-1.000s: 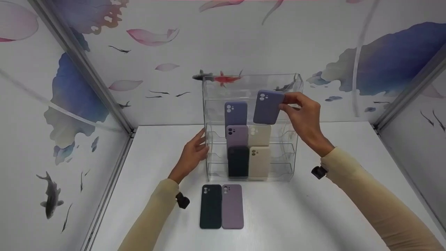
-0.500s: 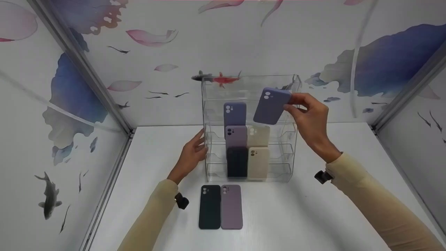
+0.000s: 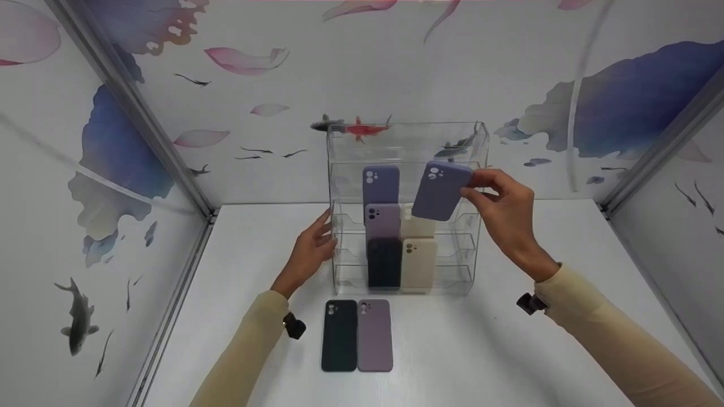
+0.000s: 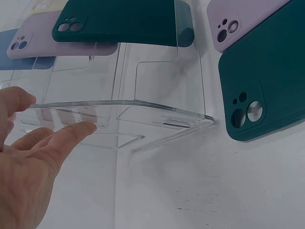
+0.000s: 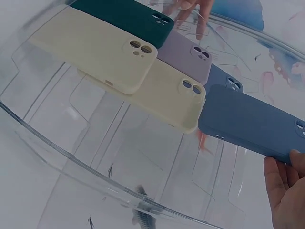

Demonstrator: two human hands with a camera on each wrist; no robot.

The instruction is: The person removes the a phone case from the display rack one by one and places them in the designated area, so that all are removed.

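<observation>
My right hand point(image 3: 503, 206) pinches a blue-purple phone case point(image 3: 441, 192) by its right side edge, thumb in front. The case leans right, in front of the clear rack's point(image 3: 464, 274) upper right part, its lower end overlapping a cream case point(image 5: 171, 105). My left hand point(image 3: 311, 246) rests its fingers, fairly straight, against the rack's left side panel point(image 4: 162, 121). Standing in the left column are a blue-purple case point(image 3: 382, 183), a light purple case point(image 3: 383, 220) and a dark green case point(image 3: 384, 263). A second cream case point(image 3: 419, 263) stands at the lower right.
On the white table before the rack lie a dark green case point(image 3: 340, 336) and a light purple case point(image 3: 375, 335), side by side. A patterned back wall point(image 3: 254, 164) stands behind the rack, with side walls left and right.
My right hand has shifted right, then down with the blue-purple phone case, which now tilts more and covers part of the upper cream case. My left hand stays at the rack's side.
</observation>
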